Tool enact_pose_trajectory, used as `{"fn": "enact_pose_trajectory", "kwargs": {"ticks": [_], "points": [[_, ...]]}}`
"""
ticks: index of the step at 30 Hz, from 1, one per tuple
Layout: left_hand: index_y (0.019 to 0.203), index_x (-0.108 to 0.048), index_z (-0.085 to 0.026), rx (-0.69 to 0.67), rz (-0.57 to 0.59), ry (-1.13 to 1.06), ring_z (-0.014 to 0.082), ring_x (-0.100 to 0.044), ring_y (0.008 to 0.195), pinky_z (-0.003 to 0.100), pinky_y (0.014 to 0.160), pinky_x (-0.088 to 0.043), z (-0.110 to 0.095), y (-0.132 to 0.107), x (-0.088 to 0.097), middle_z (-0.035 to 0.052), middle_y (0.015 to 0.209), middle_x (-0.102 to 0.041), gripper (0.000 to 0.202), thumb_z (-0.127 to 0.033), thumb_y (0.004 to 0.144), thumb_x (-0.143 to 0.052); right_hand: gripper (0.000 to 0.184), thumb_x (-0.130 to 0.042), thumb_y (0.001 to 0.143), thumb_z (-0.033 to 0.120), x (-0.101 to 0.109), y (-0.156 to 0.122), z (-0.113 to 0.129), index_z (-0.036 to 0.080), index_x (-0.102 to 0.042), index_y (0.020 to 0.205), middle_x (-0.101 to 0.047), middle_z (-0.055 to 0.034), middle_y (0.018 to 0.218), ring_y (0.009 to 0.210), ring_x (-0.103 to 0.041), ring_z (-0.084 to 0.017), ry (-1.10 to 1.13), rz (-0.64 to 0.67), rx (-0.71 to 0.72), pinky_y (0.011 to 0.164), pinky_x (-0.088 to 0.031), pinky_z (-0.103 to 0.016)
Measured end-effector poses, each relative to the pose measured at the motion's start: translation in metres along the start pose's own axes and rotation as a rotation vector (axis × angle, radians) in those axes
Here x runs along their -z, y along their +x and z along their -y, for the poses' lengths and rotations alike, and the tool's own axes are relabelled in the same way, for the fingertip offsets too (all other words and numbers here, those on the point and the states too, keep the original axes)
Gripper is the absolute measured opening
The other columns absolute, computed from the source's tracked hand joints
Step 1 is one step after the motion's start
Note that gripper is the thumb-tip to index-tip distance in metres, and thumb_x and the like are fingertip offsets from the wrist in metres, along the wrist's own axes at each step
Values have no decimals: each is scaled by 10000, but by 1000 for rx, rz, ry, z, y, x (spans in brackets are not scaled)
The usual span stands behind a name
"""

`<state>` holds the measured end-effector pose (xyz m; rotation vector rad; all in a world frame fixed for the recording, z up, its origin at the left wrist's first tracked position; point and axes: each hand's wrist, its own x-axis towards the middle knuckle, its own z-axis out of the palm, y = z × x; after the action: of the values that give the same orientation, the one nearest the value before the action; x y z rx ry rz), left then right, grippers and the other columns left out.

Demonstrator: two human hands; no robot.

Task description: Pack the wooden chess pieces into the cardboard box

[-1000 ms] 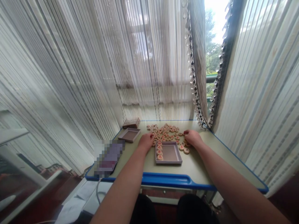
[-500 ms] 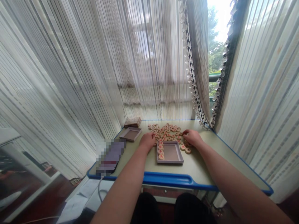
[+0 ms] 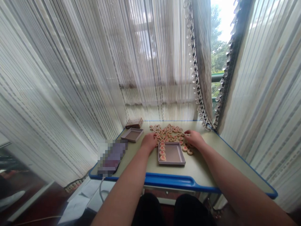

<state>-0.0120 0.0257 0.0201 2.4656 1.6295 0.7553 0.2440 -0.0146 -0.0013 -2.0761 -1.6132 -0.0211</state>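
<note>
Many round wooden xiangqi pieces with red or dark characters lie in a loose pile at the middle of the table. At the left side of the pile rests my left hand, its fingers loosely bent against the nearest pieces. Opposite it, my right hand reaches in with fingertips beside a piece at the pile's right side; its palm hides other pieces. Neither hand shows a piece lifted. Between my forearms sits a shallow open box, with a column of red-marked pieces along its left wall.
A second shallow box part lies at the back left, before a folded brown board or case. A blurred-out phone-like device with a cable lies at the left edge. The table has a blue rim; curtains hang behind.
The camera view has shifted slightly. Both hands stay at the sides of the pile, and the pieces and box look the same.
</note>
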Motion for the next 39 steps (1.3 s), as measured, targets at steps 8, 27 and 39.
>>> {"fn": "enact_pose_trajectory", "kwargs": {"ticks": [8,27,39], "points": [[944,-654,-166,-22,-16,-30,185,-565,958,268,873,-409,0,0,-1,81,1006,-650,268,-164,761,-459,303,-463,750,313,3,-2,2,221,-685,935,-665,-79,1003,959,-572,-239,-74,24,17,827,-403,-335],[961,-634,-143,-55,-33,-24,188,-550,965,275,883,-404,1,3,-5,92,1014,-635,275,-154,755,-453,296,-474,747,294,5,-3,8,199,-684,933,-665,-97,986,969,-569,-237,-55,72,83,863,-378,-351],[980,-661,-188,93,-299,-150,162,-521,1057,292,973,-357,5,11,2,35,1087,-637,327,-137,781,-407,283,-457,781,213,8,-13,52,235,-669,968,-656,-30,1018,893,-586,-182,293,153,291,782,-432,-275]]}}
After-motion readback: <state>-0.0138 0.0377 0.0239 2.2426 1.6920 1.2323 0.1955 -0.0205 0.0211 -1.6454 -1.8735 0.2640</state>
